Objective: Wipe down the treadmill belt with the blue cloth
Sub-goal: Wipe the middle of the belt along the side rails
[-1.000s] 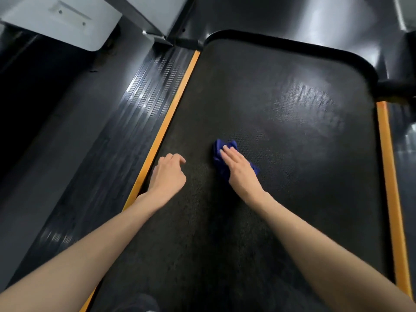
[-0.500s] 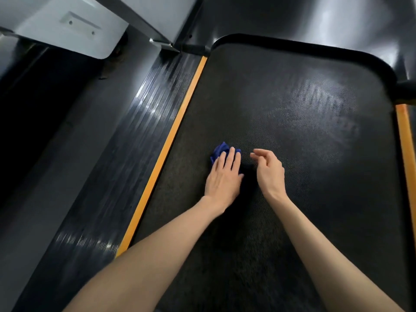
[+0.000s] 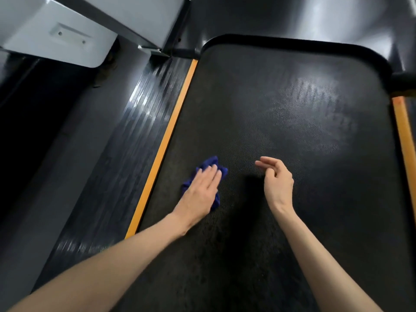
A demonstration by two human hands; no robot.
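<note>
Left hand (image 3: 200,194), right hand (image 3: 279,183), one cloth (image 3: 211,162)

blue cloth (image 3: 210,163): mostly covered by the left hand (image 3: 201,192); only its far end and right edge show.
fingertips (image 3: 213,171): motion-blurred.
treadmill belt (image 3: 292,131): near end cut off at the bottom edge.
right orange strip (image 3: 405,131): runs off the right edge.
grey housing (image 3: 56,30): cropped top and left.

left orange edge strip (image 3: 162,143), running diagonally; ribbed glossy black side rail (image 3: 126,154) touching its left side, light glare on the ribs. right orange edge strip (image 3: 404,131), partly cut off by the frame edge; curved black end trim (image 3: 292,45) across the top. pale grey housing (image 3: 27,30) at upper left, bearing a recessed plate (image 3: 71,37) with two screws.
</note>
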